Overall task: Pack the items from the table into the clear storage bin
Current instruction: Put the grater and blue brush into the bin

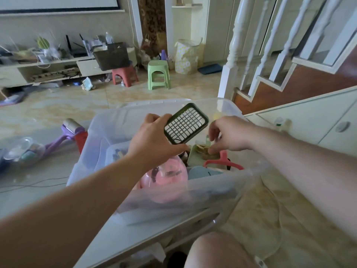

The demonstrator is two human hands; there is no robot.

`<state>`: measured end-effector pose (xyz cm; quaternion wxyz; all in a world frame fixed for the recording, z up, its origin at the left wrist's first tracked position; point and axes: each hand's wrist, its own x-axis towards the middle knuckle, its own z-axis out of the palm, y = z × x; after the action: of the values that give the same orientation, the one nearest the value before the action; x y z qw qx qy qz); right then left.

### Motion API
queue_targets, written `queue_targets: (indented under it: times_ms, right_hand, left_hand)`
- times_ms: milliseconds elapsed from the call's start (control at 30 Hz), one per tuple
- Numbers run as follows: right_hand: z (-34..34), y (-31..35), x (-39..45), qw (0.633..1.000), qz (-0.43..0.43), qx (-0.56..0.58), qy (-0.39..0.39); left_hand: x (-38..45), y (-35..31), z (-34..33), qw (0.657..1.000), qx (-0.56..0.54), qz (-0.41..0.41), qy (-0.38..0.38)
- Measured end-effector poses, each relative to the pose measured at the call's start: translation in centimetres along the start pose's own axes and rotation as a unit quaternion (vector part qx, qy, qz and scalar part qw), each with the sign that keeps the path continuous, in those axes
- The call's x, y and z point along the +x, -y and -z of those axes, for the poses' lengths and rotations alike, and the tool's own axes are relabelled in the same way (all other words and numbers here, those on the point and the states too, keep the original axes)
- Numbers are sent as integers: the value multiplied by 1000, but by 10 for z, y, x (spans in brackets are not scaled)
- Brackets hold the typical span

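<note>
The clear storage bin (108, 128) stands in front of me on the table. Over its middle, my left hand (152, 140) grips a green-framed grid cutter blade (186, 123), tilted, by its lower edge. My right hand (229, 134) reaches into the bin's right part, its fingertips pinched on a small tan object (202, 149) lying on a pale green board (195, 157). Inside the bin also lie a pink round container (164, 180), a red plastic handle piece (224, 160), a blue item (201, 173) and a small clear box (117, 151).
A purple lint roller (63, 136) and a clear jar (23, 149) of small things lie on the table at the left. A white cabinet (309, 120) stands to the right, with stairs behind it. Green (158, 74) and red (124, 74) stools stand on the floor beyond.
</note>
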<state>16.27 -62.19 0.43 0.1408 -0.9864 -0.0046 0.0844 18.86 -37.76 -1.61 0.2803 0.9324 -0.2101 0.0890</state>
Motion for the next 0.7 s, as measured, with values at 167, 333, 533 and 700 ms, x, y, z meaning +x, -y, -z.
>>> queue_targets:
  times_ms: [167,333,533,700]
  right_hand:
    - [-32,12,29,999,2,-32,25]
    - [-23,-3,26,981,-29,139,-133]
    - [-23,9,21,968,171,-3,-182]
    - [-25,10,18,956,204,-44,-207]
  left_hand:
    - [4,8,-4,1000,10,5,-8]
    - [4,9,-5,1000,4,2,0]
    - [6,9,-8,1000,-20,-3,21]
    - [2,5,-4,996,-76,-12,49]
